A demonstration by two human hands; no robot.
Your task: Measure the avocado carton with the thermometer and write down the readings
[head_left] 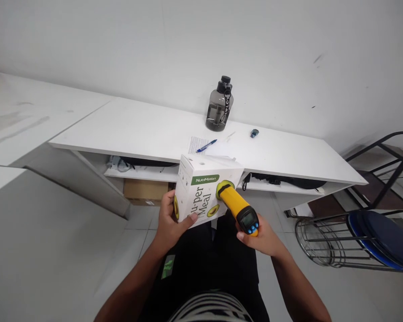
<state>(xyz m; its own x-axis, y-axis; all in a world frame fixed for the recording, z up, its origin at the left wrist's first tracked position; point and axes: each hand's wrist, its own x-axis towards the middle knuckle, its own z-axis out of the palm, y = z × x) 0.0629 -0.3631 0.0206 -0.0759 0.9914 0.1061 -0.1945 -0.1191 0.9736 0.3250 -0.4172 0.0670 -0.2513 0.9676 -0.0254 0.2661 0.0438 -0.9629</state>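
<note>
A: Give the layout, starting at the wearer.
B: A striped top (pixel 211 308) and black trousers (pixel 201 261) are nearest.

A: State of each grip?
B: The right hand (pixel 263 239) is closed around the handle of a yellow-and-black infrared thermometer (pixel 237 203), with its display and blue buttons facing the wearer. The left hand (pixel 170 223) is clamped on a white NutriMotion carton (pixel 204 190) at the lower left: thumb on the front panel, fingers at the side, partly hidden.

A: Locate the carton.
B: Above the lap, tilted, in front of the near edge of the desk (pixel 147 127).

A: Which relation governs?
B: Barrel to front panel. The carton lies to the left of the right grip and farther out. The thermometer's long axis runs that way, its nose over a printed avocado. Contact cannot be confirmed. The left hand is the nearer one, being on the carton.

A: Beyond that?
B: On the desk, a blue pen (pixel 206 146) beside a printed sheet (pixel 195 142). Farther back, an upright grey water bottle (pixel 218 107) stands near the wall (pixel 127 49).
</note>
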